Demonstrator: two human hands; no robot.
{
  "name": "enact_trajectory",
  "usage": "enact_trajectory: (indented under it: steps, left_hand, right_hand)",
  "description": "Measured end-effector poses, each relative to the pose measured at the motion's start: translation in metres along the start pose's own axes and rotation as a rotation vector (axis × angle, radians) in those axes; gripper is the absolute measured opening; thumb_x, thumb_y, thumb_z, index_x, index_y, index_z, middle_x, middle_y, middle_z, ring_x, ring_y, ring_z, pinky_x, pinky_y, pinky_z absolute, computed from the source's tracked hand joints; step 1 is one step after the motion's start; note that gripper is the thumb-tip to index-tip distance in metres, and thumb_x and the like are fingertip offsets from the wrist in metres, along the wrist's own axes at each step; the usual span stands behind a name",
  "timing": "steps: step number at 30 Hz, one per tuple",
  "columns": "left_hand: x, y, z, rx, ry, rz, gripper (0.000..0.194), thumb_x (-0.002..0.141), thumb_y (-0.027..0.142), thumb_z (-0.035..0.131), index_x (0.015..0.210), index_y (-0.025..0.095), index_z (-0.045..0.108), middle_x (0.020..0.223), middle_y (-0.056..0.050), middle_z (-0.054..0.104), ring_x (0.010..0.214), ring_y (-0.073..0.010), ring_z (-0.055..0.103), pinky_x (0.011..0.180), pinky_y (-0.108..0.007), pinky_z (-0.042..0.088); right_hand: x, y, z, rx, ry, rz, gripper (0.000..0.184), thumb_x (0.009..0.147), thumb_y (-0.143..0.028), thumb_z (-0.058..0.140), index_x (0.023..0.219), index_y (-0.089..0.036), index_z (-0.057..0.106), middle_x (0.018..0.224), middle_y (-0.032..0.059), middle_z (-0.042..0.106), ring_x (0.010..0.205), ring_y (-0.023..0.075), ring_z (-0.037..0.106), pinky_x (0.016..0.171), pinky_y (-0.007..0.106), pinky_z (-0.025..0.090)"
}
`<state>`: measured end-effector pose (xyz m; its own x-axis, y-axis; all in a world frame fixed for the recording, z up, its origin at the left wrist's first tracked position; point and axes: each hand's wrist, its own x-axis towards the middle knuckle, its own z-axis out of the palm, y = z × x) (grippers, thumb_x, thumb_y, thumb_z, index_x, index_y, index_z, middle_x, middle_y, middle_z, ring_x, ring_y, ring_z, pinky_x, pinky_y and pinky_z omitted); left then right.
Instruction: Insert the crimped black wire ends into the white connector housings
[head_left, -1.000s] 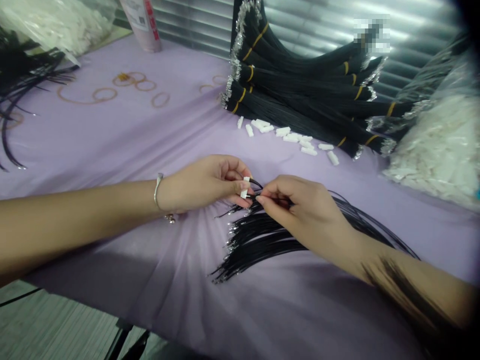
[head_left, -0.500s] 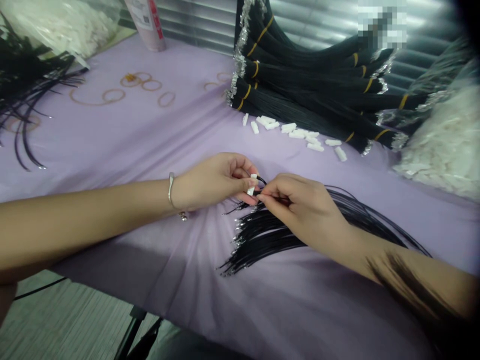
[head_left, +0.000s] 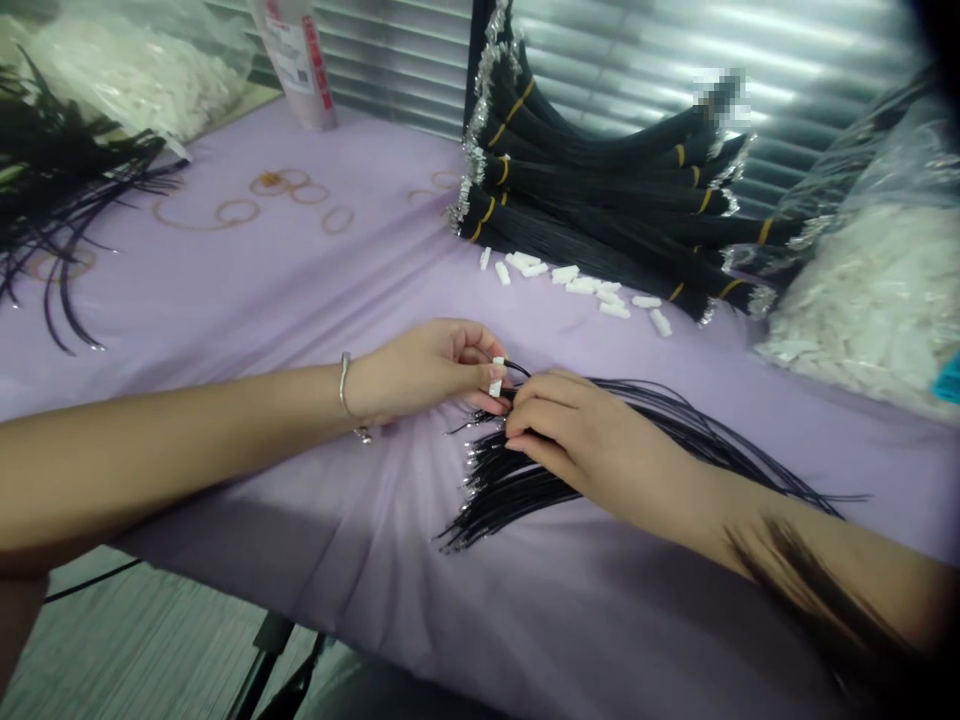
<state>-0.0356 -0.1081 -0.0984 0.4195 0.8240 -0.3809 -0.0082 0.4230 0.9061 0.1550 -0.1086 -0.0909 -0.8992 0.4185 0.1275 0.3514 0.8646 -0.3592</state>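
Between the thumb and fingers of my left hand [head_left: 427, 372] is a small white plastic connector housing [head_left: 496, 377]. A black wire [head_left: 517, 369] runs from near it and curves toward the other hand. My right hand [head_left: 592, 425] is closed just to the right, its fingertips down at the silver-tipped ends of the loose black wires [head_left: 517, 492]. Whatever its fingers pinch is hidden. These wires lie fanned on the purple cloth, passing beneath my right hand and off to the right.
Several white housings [head_left: 581, 286] lie beyond my hands. Behind them are stacked black wire bundles [head_left: 592, 200] with yellow bands. Bags of white pieces stand at right [head_left: 862, 300] and far left [head_left: 135, 75]. Rubber bands [head_left: 238, 212] and a bottle [head_left: 304, 70] are on the purple cloth [head_left: 360, 270].
My right hand has drawn back from the white housing and dropped slightly toward the loose wire ends. My left hand still holds the housing. The camera view has shifted a little.
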Motion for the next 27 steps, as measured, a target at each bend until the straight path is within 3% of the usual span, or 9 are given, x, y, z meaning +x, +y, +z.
enact_trajectory:
  steps: [6, 11, 15, 20, 27]
  left_hand:
    - [-0.001, 0.001, 0.001, 0.021, 0.003, -0.003, 0.007, 0.081, 0.013, 0.054, 0.086, 0.011, 0.049, 0.074, 0.001, 0.06, 0.071, -0.0067, 0.063, 0.078, -0.026, 0.053]
    - [-0.002, 0.004, 0.003, 0.031, 0.0, -0.019, 0.005, 0.082, 0.012, 0.054, 0.085, 0.011, 0.05, 0.076, -0.001, 0.062, 0.074, -0.0085, 0.065, 0.08, -0.026, 0.054]
    - [-0.002, 0.004, 0.001, 0.032, -0.019, -0.028, 0.008, 0.081, 0.013, 0.055, 0.087, 0.011, 0.05, 0.077, -0.001, 0.063, 0.073, -0.0087, 0.066, 0.079, -0.026, 0.054]
    - [0.0, 0.003, -0.002, 0.034, -0.034, -0.023, 0.007, 0.081, 0.014, 0.056, 0.086, 0.011, 0.052, 0.076, -0.001, 0.064, 0.072, -0.0093, 0.066, 0.077, -0.024, 0.055]
    - [0.0, 0.001, -0.001, 0.044, -0.012, -0.017, 0.008, 0.08, 0.014, 0.056, 0.086, 0.011, 0.052, 0.075, -0.002, 0.065, 0.071, -0.0105, 0.067, 0.074, -0.022, 0.056]
  right_hand:
    - [-0.002, -0.004, -0.001, 0.141, 0.027, 0.167, 0.012, 0.087, -0.011, 0.044, 0.081, -0.016, 0.053, 0.086, 0.0057, 0.058, 0.084, 0.0162, 0.052, 0.08, 0.032, 0.044]
    - [-0.006, -0.004, -0.005, 0.303, 0.162, 0.318, 0.007, 0.089, -0.015, 0.041, 0.087, -0.018, 0.047, 0.075, -0.0008, 0.054, 0.064, 0.0087, 0.049, 0.062, 0.02, 0.041]
    - [-0.004, 0.0, -0.002, 0.26, 0.25, 0.389, 0.006, 0.088, -0.017, 0.044, 0.084, -0.018, 0.049, 0.07, -0.0025, 0.053, 0.058, 0.0075, 0.045, 0.055, 0.019, 0.036]
    - [-0.001, 0.005, 0.005, 0.198, 0.196, 0.416, 0.012, 0.084, -0.017, 0.049, 0.074, -0.017, 0.054, 0.064, -0.0026, 0.053, 0.051, 0.0072, 0.04, 0.051, 0.02, 0.032]
    - [0.003, 0.007, 0.013, 0.224, 0.26, 0.397, 0.008, 0.082, -0.016, 0.053, 0.075, -0.016, 0.057, 0.065, -0.0026, 0.056, 0.051, 0.0065, 0.043, 0.052, 0.02, 0.034]
